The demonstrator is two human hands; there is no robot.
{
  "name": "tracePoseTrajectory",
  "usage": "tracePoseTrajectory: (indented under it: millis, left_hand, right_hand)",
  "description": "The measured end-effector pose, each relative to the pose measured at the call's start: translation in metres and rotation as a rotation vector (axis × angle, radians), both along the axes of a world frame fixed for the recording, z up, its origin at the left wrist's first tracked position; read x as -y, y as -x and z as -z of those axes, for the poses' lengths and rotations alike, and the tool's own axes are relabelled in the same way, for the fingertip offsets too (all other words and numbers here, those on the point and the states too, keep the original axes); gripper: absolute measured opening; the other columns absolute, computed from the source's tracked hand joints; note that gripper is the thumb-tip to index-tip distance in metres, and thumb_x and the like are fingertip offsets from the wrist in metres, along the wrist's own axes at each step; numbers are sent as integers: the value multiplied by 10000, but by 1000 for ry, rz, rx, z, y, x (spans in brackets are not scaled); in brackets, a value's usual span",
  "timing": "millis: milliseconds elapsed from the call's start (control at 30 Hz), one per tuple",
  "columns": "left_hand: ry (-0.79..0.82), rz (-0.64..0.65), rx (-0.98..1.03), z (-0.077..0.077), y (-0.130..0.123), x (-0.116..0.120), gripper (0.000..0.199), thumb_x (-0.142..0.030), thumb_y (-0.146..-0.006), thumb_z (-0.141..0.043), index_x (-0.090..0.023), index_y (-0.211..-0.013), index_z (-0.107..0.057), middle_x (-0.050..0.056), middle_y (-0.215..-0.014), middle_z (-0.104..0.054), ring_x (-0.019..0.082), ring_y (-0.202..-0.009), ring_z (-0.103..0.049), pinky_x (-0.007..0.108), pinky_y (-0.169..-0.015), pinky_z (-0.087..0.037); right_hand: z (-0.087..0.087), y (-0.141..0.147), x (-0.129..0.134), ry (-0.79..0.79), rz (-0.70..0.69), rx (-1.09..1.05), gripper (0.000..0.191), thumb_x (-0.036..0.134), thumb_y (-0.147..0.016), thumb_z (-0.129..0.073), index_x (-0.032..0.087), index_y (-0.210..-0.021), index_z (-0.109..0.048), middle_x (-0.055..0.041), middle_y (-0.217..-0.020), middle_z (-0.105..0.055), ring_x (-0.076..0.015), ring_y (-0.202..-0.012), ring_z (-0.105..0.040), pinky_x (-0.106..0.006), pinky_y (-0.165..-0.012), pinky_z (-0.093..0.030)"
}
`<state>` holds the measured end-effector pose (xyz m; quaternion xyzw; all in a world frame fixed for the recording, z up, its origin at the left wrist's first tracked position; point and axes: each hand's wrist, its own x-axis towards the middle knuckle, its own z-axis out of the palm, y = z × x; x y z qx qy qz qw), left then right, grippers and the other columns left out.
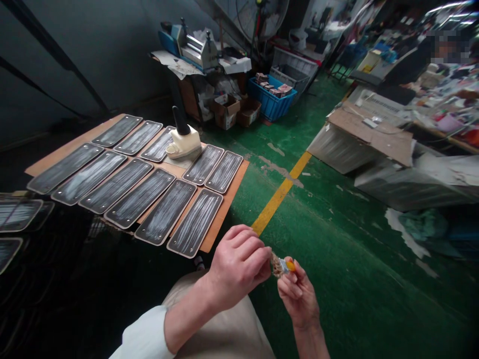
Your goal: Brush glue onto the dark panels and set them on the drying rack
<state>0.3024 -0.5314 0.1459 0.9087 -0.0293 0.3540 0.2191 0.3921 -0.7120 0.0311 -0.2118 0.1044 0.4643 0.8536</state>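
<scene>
A small paintbrush with a yellow handle, pale metal band and clumped brown bristles is held between my hands, over my lap. My right hand pinches it near the handle. The closed fingers of my left hand meet the bristle tips; the exact pinch is hidden behind the knuckles. To the left, dark rounded rectangular pieces with streaky white coating lie in rows on a brown board. A cream-coloured container with a black handle standing out of it rests among them.
More dark pieces lie at the far left edge. Behind the board are a roller machine, cardboard boxes and a blue crate. A cluttered bench stands right, beyond a yellow line on the green floor.
</scene>
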Motion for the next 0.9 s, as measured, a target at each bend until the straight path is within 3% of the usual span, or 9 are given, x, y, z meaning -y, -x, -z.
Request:
tracePoseTrajectory:
  millis: [100,167,267,367,533,667,900]
  left_hand:
    - [-60,-9,28,-4,2,-6,152,-103,-752,-636,-181,-881,-618,9,-747,-668,151,-750,-606,375,-854,-491]
    - [-10,-84,96,-14,6,-15,182,-75,-736,-640,-190,-875,-616,9,-762,-655,150,-757,-608,370,-855,-499]
    - [228,-205,150,-33,12,-29,200,-42,-723,-637,-189,-853,-603,27,-825,-633,156,-795,-609,326,-782,-513]
    - [453,-91,14,-42,13,-28,162,-52,-753,-613,-180,-849,-596,40,-862,-630,148,-792,-607,278,-700,-497]
    - [650,126,-207,-26,6,4,104,-92,-805,-577,-177,-852,-611,21,-792,-633,133,-760,-596,264,-711,-468]
    - [747,185,-302,-17,4,19,90,-106,-821,-557,-174,-848,-610,14,-788,-632,118,-728,-586,245,-695,-453]
    - [788,214,-319,-17,7,19,67,-141,-842,-551,-168,-855,-611,12,-773,-620,110,-704,-565,234,-664,-433]
  right_hand:
    - [2,-5,5,15,-3,-5,122,176,-852,-645,108,-953,-647,61,-568,-560,3,-372,-420,-107,-367,-370]
    - [5,-9,11,6,21,-27,71,163,-854,-639,114,-904,-650,72,-543,-539,2,-363,-412,-108,-357,-358]
    - [10,-13,22,6,86,-62,22,134,-844,-645,117,-856,-649,70,-531,-532,-7,-387,-446,-110,-367,-367]
    - [11,-13,27,-6,102,-73,72,149,-851,-644,118,-915,-643,74,-536,-539,-12,-392,-450,-116,-375,-380]
    - [7,-14,23,-68,52,-43,83,173,-889,-598,112,-941,-617,91,-523,-537,4,-352,-412,-102,-365,-361]
    - [6,-14,21,-66,32,-19,91,186,-897,-586,112,-948,-603,81,-552,-563,9,-336,-404,-96,-348,-337]
    - [4,-12,17,-38,21,-13,92,184,-899,-576,118,-962,-590,100,-516,-514,5,-332,-391,-97,-351,-327]
